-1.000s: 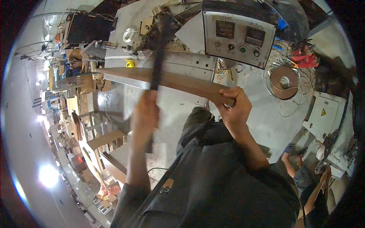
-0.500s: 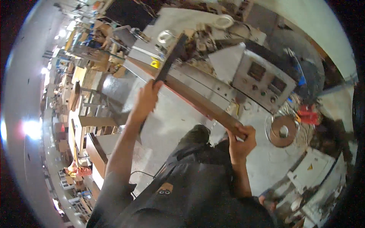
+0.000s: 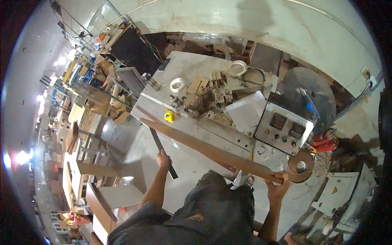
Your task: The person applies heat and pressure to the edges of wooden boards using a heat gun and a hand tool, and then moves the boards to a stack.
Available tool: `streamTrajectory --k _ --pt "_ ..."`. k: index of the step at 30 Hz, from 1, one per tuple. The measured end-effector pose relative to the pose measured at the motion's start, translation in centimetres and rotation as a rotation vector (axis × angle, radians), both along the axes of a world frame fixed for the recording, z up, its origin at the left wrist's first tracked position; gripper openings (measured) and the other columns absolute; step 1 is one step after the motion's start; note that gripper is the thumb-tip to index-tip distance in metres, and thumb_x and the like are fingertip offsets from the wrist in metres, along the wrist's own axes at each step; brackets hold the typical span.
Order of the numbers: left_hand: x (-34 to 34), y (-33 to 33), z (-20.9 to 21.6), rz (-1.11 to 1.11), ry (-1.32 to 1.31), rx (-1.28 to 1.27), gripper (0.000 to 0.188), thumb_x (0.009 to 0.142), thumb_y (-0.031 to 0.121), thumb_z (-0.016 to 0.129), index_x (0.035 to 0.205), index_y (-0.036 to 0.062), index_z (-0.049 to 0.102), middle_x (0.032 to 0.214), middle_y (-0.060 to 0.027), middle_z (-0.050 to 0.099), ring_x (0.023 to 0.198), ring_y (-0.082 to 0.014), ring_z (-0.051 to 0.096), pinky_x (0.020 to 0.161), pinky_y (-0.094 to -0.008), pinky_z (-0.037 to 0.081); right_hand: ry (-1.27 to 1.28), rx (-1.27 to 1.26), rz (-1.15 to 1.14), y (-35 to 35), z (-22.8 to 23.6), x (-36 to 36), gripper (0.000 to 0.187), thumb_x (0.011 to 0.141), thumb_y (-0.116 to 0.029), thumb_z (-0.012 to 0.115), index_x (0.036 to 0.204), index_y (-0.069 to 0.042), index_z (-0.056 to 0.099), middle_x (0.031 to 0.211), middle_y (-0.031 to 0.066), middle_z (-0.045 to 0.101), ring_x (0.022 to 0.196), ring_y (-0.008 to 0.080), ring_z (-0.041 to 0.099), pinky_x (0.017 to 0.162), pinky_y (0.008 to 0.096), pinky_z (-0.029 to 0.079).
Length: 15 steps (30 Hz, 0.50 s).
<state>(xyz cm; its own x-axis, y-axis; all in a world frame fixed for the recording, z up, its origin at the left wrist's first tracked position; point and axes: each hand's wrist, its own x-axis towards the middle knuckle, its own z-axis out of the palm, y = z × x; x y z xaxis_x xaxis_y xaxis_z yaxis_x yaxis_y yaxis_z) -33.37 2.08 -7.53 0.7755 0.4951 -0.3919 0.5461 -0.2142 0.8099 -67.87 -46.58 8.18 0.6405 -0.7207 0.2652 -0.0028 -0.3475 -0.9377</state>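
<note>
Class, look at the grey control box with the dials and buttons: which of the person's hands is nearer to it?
The right hand, gripping the long wooden strip's end just below the control box. The left hand holds a dark strip far to the box's left.

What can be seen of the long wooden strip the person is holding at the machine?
The long wooden strip is a thin, narrow brown board, plain-faced and straight. It slants from upper left to lower right along the front edge of the grey machine. The right hand grips its near end; the left hand holds a separate dark strip that crosses under it.
</note>
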Motion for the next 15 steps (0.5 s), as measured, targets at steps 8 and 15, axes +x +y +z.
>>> streamTrajectory --k 8,15 --pt "13.8 4.4 -6.5 -0.484 -0.053 0.554 0.048 0.114 0.048 0.049 0.136 0.0077 0.065 0.126 -0.03 0.073 0.116 -0.0522 0.069 0.097 -0.0595 0.055 0.302 -0.136 -0.115 -1.3 -1.4 -2.3 0.051 0.082 0.011 0.085 0.121 -0.005 0.055 0.12 0.0106 0.067 0.11 0.024 0.069 0.087 0.0435 0.068" --pt "28.5 10.5 -12.0 -0.494 -0.21 0.767 0.039 0.105 0.037 0.057 0.13 0.0105 0.071 0.119 -0.018 0.077 0.115 -0.0408 0.072 0.099 -0.0517 0.057 0.266 0.065 -0.112 0.8 1.8 0.2 0.061 0.09 -0.011 0.087 0.142 -0.006 0.054 0.136 0.0112 0.063 0.123 0.0246 0.062 0.1 0.0398 0.058"
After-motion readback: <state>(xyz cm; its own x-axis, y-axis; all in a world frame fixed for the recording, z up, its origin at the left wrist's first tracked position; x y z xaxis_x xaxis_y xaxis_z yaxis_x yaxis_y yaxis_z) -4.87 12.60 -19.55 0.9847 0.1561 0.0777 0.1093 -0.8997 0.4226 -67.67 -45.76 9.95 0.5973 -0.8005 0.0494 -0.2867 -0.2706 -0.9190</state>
